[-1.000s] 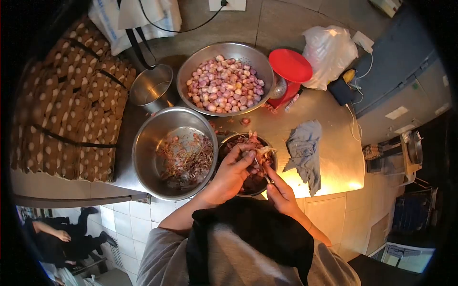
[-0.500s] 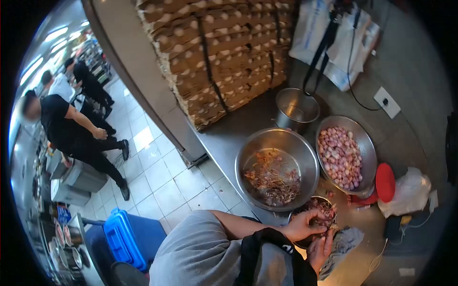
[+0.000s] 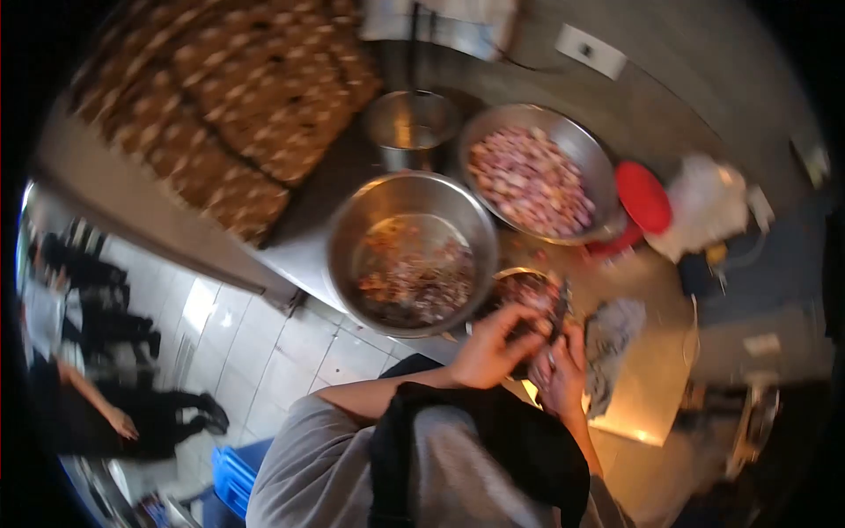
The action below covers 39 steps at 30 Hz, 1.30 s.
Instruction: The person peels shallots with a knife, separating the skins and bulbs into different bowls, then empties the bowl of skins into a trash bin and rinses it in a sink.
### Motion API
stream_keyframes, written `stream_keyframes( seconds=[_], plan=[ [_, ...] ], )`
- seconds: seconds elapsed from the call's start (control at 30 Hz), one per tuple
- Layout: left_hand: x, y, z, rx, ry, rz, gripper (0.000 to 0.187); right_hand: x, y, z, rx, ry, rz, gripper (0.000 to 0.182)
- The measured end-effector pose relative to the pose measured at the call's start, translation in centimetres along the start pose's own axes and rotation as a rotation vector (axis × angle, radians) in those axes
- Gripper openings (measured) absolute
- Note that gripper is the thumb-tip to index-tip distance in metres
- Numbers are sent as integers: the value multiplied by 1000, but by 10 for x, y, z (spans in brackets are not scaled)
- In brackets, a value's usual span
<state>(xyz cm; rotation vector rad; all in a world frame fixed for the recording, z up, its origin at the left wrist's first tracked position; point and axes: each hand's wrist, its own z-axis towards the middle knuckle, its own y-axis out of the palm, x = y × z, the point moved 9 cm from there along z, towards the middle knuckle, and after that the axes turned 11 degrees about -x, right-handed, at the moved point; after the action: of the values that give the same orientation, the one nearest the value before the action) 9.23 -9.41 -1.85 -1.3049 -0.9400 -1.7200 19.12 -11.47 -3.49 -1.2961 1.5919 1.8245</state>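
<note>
My left hand [image 3: 500,348] is closed in a pinch above a small bowl of reddish unpeeled shallots [image 3: 525,289]; blur and fingers hide what it pinches. Close against it, my right hand [image 3: 563,370] is curled around a small knife, its dark narrow blade [image 3: 561,310] pointing up past the fingers. Left of the small bowl stands a wide steel basin [image 3: 339,282] with dry skins and root trimmings [image 3: 422,273] in it. Pale pink peeled shallots [image 3: 532,180] fill much of a steel colander [image 3: 594,158] behind the hands.
A crumpled grey cloth [image 3: 616,339] lies right of my hands. Beyond are a red lid-like object [image 3: 643,197], a white plastic bag [image 3: 704,207], a steel pot [image 3: 409,158] and stacked egg trays [image 3: 238,106]. Several people stand at left beyond the tiled floor [image 3: 255,352]; a blue bin [image 3: 236,475] is below.
My view has turned and tilted, so the basins appear further up and left. Both hands stay together beside the small bowl; a dark blade now shows between them.
</note>
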Motion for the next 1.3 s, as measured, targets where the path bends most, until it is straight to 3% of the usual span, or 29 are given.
stream_keyframes(
  seconds=[0.07, 0.2, 0.37, 0.47, 0.5, 0.6, 0.73, 0.77, 0.9, 1.1, 1.23, 1.3],
  plan=[
    [-5, 4, 6, -5, -17, -184, 27, -4, 0, -1, 19, -27, 43, 7],
    [-39, 6, 1, 24, -324, -307, 23, -2, -7, -3, 65, -29, 4, 6],
    [-29, 8, 7, -7, -224, -315, 27, -2, -3, -2, 28, -97, -187, 9],
    [-33, 2, 10, -34, -207, -210, 26, 2, -9, -4, 60, 33, 30, 10],
    [-32, 4, 6, -39, -325, -262, 25, -2, -20, -4, 132, -7, 22, 11],
    [-22, 8, 8, -145, -289, -412, 26, -23, -38, -3, 161, -52, 62, 9],
    [-18, 7, 10, -86, -439, -713, 26, -7, -41, -6, 129, 129, -192, 30],
    [-22, 5, 11, -76, -447, -752, 26, -10, -35, -7, 126, 133, -270, 46],
    [-37, -1, 9, -53, -457, -787, 24, -12, -24, -8, 68, 180, -406, 47],
    [-37, -2, 13, 10, -456, -838, 24, 5, -27, -16, 2, 186, -227, 43],
    [-36, -6, 13, 58, -452, -821, 25, -19, -4, -13, -33, -147, -891, 43],
    [-41, -9, 11, 67, -443, -809, 25, -15, -7, -17, -13, -125, -938, 43]
  ],
)
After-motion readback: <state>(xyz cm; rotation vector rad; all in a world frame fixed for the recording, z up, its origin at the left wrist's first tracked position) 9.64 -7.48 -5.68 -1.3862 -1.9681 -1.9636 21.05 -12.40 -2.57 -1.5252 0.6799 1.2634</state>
